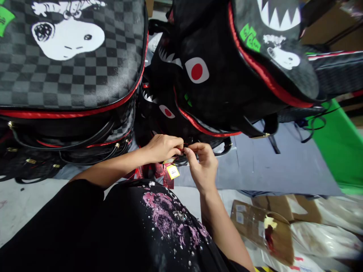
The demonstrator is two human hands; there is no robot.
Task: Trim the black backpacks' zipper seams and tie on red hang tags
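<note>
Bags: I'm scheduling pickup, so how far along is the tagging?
Done: unclear; the checkered stack and upper shark bag show no hanging tags. In hand: left hand and right hand pinch something at a lower shark bag, red tags dangling below. Left: likely those stacks.

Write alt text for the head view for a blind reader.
The left hand and right hand pinch something small at the edge of a black shark-face backpack, yellow and red hang tags dangling beneath. More such backpacks and a checkered cartoon-dog bag sit behind.
</note>
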